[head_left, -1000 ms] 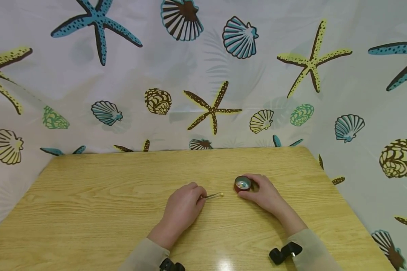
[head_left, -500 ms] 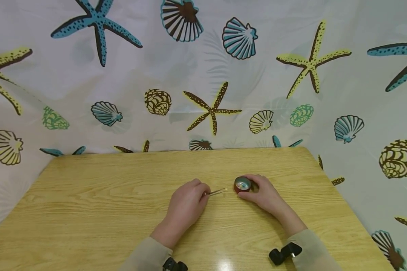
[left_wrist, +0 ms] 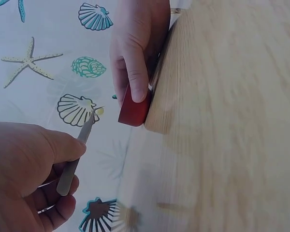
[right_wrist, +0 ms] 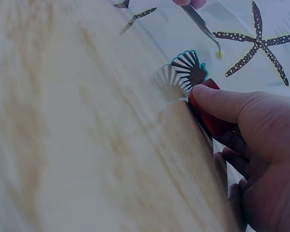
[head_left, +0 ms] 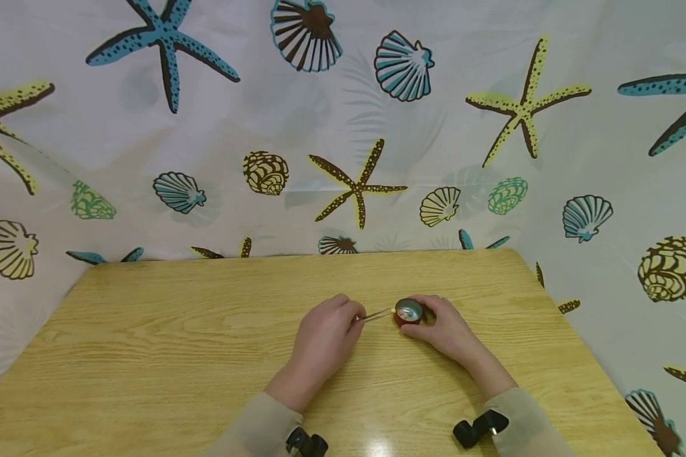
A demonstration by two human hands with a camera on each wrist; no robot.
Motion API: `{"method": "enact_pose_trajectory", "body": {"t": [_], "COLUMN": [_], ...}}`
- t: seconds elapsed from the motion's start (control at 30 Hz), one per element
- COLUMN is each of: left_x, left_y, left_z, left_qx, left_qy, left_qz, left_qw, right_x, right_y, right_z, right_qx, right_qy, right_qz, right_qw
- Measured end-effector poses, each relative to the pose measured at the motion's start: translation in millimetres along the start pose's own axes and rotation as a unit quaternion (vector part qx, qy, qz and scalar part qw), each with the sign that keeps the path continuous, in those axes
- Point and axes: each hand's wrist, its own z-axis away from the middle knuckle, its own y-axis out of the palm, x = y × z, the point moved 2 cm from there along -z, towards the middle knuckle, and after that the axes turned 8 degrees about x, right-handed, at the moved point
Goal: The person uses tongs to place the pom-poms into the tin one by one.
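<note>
My left hand (head_left: 327, 335) pinches a pair of slim metal tweezers (left_wrist: 76, 157) between thumb and fingers, their bent tip pointing right. At that tip sits a tiny pale-yellow bead-like piece (right_wrist: 220, 54). In the head view the tip meets the left rim of a small round red tin (head_left: 401, 321), while both wrist views show the piece above the tin's level. Thumb and fingers of my right hand (head_left: 443, 325) grip the tin from its right side. Its silvery inside holds several small pale and coloured bits. The tin stands upright on the table.
The light wooden table (head_left: 177, 330) reaches back to a white cloth (head_left: 217, 127) printed with starfish and shells, which also hangs along both sides. A black wrist camera (head_left: 480, 428) is strapped on the right sleeve, another on the left.
My left hand has moved right and slightly away from me, bringing the tweezers and the yellow piece from left of the tin to its rim. The right hand and the tin have stayed put.
</note>
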Motion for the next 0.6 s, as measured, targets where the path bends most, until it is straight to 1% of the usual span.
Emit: {"method": "enact_pose_trajectory", "body": {"t": [0.27,0.6], "left_x": [-10.6,-18.9], "left_y": [3.4,12.1], "left_z": [-10.9,-19.2], "left_qx": [0.0,0.003], "left_qy": [0.001,-0.015], "left_qz": [0.01,0.021], "left_qw": [0.9999,0.9997], "right_x": [-0.5,0.2], "right_y": [0.6,-0.5], "right_z": [0.7,1.0], "right_qx": [-0.001,-0.001], "right_qy": [0.003,0.006], "right_qz": [0.002,0.003], "right_qw": [1.0,1.0]}}
